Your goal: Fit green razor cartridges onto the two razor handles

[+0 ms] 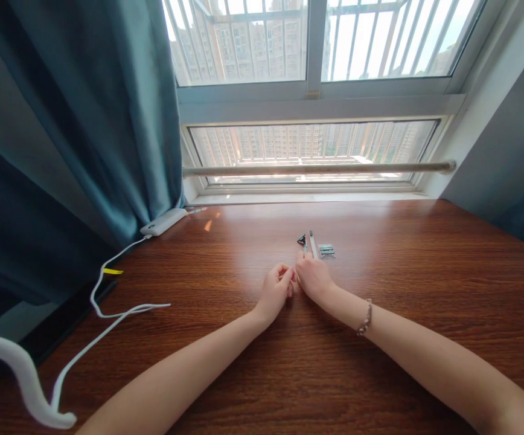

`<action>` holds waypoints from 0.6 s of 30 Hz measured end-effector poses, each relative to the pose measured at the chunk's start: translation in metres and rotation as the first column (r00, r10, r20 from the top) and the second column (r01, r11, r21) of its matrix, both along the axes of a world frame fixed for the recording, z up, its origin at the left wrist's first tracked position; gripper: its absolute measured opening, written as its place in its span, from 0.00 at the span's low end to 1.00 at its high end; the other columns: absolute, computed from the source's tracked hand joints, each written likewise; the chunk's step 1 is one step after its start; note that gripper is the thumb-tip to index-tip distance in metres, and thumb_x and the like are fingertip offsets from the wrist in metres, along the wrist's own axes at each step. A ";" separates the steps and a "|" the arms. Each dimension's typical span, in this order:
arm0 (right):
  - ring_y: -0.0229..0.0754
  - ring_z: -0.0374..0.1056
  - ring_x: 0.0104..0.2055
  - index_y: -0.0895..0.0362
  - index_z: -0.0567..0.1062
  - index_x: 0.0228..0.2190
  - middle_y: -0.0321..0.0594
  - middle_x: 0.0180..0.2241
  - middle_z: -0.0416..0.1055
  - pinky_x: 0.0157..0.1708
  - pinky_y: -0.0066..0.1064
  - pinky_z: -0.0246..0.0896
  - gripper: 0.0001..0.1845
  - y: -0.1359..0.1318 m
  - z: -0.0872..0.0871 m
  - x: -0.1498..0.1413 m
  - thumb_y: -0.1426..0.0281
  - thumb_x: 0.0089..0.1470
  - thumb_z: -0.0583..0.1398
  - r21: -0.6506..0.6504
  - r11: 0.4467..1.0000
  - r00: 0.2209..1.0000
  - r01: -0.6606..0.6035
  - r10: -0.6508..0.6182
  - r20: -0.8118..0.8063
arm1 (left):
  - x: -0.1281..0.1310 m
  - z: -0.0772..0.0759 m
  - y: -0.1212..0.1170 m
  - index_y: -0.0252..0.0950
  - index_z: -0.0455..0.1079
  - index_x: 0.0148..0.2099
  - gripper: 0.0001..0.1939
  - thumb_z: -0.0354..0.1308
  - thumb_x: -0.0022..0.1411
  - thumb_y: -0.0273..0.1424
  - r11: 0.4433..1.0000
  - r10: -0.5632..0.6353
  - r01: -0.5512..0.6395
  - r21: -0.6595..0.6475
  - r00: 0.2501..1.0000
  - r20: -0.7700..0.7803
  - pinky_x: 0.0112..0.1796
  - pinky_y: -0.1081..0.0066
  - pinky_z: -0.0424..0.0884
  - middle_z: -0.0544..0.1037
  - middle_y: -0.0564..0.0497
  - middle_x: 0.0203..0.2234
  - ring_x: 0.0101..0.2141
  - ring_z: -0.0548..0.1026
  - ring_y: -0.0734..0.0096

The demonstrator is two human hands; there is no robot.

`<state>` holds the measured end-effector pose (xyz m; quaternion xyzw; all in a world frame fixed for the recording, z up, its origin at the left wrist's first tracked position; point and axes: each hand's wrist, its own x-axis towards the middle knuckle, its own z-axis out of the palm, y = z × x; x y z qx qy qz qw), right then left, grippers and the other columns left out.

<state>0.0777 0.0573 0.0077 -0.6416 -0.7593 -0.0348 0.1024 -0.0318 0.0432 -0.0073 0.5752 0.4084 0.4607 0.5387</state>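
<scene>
My right hand rests low over the wooden table with its fingers curled round the lower part of a razor. The razor's black head points away from me and most of its handle is hidden by the fingers. Right beside it, a slim pale strip with a dark far end lies lengthwise, its near end behind my hand. Just to the right is a small clear pack of razor cartridges. My left hand is closed, thumb against fingers, almost touching the right; anything in it is too small to make out.
The brown wooden table reaches to the window sill. At left lie a white power strip, a white cable and a yellow tag. A thick white curved stand fills the near left corner. Blue curtains hang beyond.
</scene>
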 end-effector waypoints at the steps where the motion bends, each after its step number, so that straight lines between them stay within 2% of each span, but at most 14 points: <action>1: 0.45 0.69 0.34 0.65 0.68 0.33 0.54 0.31 0.68 0.28 0.29 0.64 0.06 0.002 0.000 0.000 0.79 0.52 0.52 -0.008 1.000 1.000 0.011 -0.011 -0.005 | 0.000 -0.001 0.001 0.35 0.58 0.25 0.14 0.51 0.56 0.39 1.000 0.008 -0.008 -0.006 1.000 0.015 0.17 0.78 0.54 0.60 0.60 0.12 0.12 0.58 0.81; 8: 0.43 0.69 0.31 0.64 0.69 0.31 0.51 0.28 0.71 0.29 0.27 0.60 0.05 0.013 -0.002 0.013 0.78 0.50 0.55 -0.029 0.999 0.988 0.044 -0.048 -0.146 | 0.000 -0.007 0.005 0.34 0.61 0.26 0.12 0.55 0.53 0.37 0.997 0.055 -0.048 -0.067 0.993 0.106 0.20 0.76 0.62 0.67 0.56 0.17 0.17 0.66 0.78; 13: 0.38 0.66 0.28 0.60 0.67 0.25 0.42 0.24 0.69 0.28 0.26 0.56 0.06 -0.001 0.005 0.027 0.74 0.52 0.53 0.062 0.997 0.945 -0.054 0.071 -0.319 | -0.005 0.003 0.008 0.33 0.64 0.29 0.09 0.57 0.52 0.35 0.987 0.103 -0.076 -0.139 0.975 0.197 0.30 0.75 0.67 0.71 0.53 0.23 0.27 0.71 0.76; 15: 0.35 0.63 0.26 0.59 0.65 0.22 0.38 0.22 0.67 0.27 0.24 0.54 0.08 -0.015 0.007 0.029 0.72 0.53 0.53 0.107 0.988 0.912 -0.108 0.142 -0.385 | -0.003 0.011 0.010 0.33 0.66 0.32 0.10 0.56 0.53 0.36 0.985 0.078 -0.039 -0.167 0.969 0.236 0.35 0.73 0.68 0.73 0.50 0.27 0.31 0.72 0.74; 18: 0.31 0.60 0.23 0.58 0.63 0.20 0.33 0.20 0.65 0.25 0.21 0.53 0.10 -0.036 0.007 0.028 0.71 0.52 0.53 0.148 0.971 0.860 -0.188 0.236 -0.453 | 0.007 0.025 0.011 0.31 0.69 0.34 0.15 0.55 0.53 0.39 0.967 -0.045 0.115 -0.226 0.955 0.293 0.36 0.68 0.68 0.75 0.45 0.30 0.32 0.73 0.68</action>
